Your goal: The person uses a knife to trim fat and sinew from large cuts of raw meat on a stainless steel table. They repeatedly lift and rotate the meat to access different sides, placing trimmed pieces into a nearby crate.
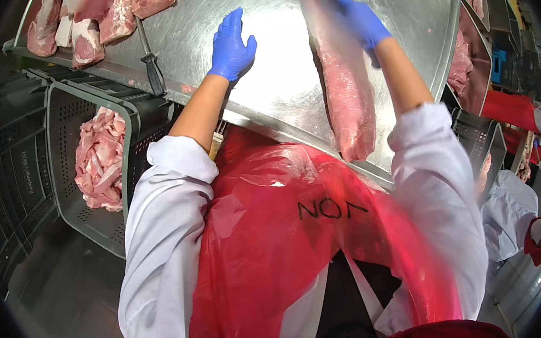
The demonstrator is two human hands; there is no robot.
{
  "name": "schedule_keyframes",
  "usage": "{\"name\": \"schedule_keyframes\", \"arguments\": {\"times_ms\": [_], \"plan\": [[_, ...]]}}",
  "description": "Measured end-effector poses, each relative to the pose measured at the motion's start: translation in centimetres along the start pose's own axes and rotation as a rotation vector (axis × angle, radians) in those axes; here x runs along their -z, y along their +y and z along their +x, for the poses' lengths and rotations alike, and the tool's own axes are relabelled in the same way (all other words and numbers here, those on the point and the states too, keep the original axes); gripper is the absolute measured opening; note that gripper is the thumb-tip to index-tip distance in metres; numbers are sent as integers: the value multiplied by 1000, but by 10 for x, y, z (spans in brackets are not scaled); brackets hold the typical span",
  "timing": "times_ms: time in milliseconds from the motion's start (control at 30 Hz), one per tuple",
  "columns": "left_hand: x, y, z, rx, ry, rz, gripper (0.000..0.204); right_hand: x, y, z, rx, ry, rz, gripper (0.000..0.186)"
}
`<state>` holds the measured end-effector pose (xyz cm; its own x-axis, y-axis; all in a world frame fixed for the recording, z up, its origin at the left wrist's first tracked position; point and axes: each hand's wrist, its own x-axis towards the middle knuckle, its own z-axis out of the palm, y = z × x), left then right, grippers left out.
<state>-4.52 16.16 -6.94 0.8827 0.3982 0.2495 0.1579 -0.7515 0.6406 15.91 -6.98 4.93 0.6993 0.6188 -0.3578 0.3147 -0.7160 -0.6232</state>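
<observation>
The long, pale pink, boneless strip of raw meat [346,91] should be fairly heavy for its width, soft and limp, and its moist, shiny surface is likely to be slippery in gloves. It is not brittle, though hard fingertips could dent it; a broad hold seems best, one palm under each half, since lifting by one end would probably let the rest sag. It lies lengthwise on the shiny metal counter [275,72], its near end close to the near rim. The blue-gloved right hand [362,22] is at its far right side, fingers nearly straight and not curled round it; blur hides how firmly they touch. The blue-gloved left hand [232,49] is open, thumb apart, holding nothing, to the left of the strip and clear of it.
</observation>
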Motion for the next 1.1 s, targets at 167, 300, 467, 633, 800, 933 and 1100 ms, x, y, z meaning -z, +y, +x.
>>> {"name": "schedule_keyframes", "arguments": {"times_ms": [167, 300, 467, 633, 800, 933, 1100], "plan": [[24, -8, -13, 40, 49, -164, 65, 11, 3, 33, -27, -247, -383, 73], [47, -25, -22, 31, 175, -192, 62, 36, 1, -55, -100, -332, -90, 76], [40, 9, -5, 47, 101, -329, 52, -13, 8, -38, -125, -184, -29, 79], [27, 12, 6, 239, 91, -408, 38, -28, 25, -143, -114, -191, -228, 82], [-28, 73, 27, 426, -185, -491, 43, 10, -26, -258, -345, -163, -14, 80], [-74, 114, 56, 566, -375, -464, 56, -2, -10, -199, -243, 223, -41, 78], [-81, 80, 51, 635, -387, -696, 35, -53, -3, -92, 7, 394, -224, 78]]}}
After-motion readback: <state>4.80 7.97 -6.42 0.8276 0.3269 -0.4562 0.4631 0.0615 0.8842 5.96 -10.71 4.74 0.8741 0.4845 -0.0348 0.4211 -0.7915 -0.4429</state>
